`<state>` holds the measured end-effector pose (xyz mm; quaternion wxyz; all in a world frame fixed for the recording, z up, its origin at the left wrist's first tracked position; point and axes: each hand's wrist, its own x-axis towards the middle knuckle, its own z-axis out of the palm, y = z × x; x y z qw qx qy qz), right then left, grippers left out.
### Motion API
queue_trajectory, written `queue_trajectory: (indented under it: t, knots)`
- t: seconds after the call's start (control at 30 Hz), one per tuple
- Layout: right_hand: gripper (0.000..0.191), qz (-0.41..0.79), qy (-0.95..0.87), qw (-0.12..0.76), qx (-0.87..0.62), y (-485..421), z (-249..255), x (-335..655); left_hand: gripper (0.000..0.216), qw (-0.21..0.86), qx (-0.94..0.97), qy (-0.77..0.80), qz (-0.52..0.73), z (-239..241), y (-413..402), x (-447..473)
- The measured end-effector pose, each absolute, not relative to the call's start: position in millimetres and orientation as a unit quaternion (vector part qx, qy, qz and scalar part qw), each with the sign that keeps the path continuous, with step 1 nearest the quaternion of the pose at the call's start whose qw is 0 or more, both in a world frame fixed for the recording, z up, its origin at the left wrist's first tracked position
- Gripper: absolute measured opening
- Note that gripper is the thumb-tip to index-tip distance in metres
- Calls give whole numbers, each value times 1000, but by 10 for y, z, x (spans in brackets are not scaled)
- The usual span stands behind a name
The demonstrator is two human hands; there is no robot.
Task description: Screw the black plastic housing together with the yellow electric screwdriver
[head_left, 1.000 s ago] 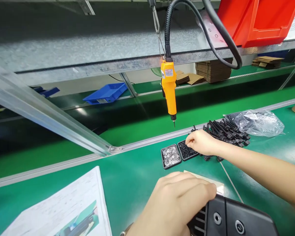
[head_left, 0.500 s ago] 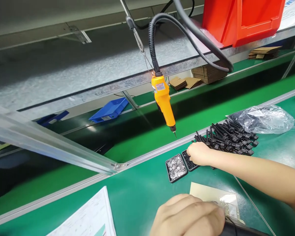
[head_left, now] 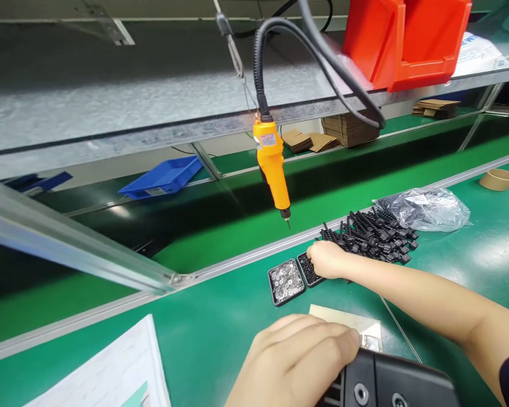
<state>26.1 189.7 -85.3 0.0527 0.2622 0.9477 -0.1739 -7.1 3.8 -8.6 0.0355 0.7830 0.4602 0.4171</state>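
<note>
Head view. The left hand (head_left: 299, 359) lies palm down, fingers curled over the near-left end of a black plastic housing (head_left: 390, 384) at the bottom edge of the frame. The housing lies flat on the green bench (head_left: 220, 328); its long axis runs left to right, and its right end points toward the lower right corner.

The right hand (head_left: 326, 259) reaches across to a small black tray of dark screws (head_left: 307, 270), fingertips bunched narrow over the contents; whether a screw is pinched cannot be told. A tray of washers (head_left: 285, 281) sits just beside it on the left. A pile of black parts (head_left: 371, 237) lies behind the hand. An orange screwdriver (head_left: 272, 168) hangs tip down above the trays.
</note>
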Motion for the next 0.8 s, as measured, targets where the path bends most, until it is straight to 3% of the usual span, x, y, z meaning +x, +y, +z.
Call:
queue_trajectory:
  t: [0.17,0.37,0.6,0.8]
  knots:
    - [30,-223,946,-19,236,1929,-496,523,26,64,778,466,416,-68,1,-50]
    - [12,-476,855,-204,3,1521,301,1305,31,23,766,466,442,-46,23,-20]
    - [11,-452,859,-215,-104,1122,388,1642,39,80,747,551,364,139,-74,28]
    - [8,-437,876,-189,-75,1118,367,1663,36,170,755,537,337,140,-81,29]
